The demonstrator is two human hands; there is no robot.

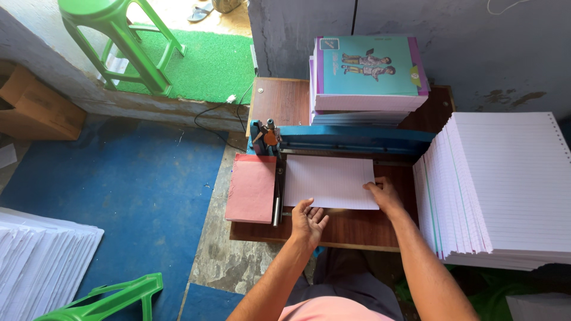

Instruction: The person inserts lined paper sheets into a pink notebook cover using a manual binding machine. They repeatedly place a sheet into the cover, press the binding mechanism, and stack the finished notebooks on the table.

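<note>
Stacked notebooks (369, 74) at 12 o'clock, tall ruled-paper pile (499, 190) at 3 and pink pad (252, 187) at 9 crowding the desk (351, 229), ruled sheet (329, 181) flat against the blue cutter (351, 141), left hand (308, 221) open-fingered touching its 6 o'clock edge, right hand (383, 195) pressing fingertips on its 3 o'clock edge.

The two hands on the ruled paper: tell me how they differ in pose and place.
The left hand lies at the near edge of the ruled sheets, fingers pointing away from the person; the right hand sits at the sheets' right edge, fingers curled and turned leftward. The left hand is nearer the person, the right hand farther up the wooden table. Both are bare and touch the same sheets.
</note>
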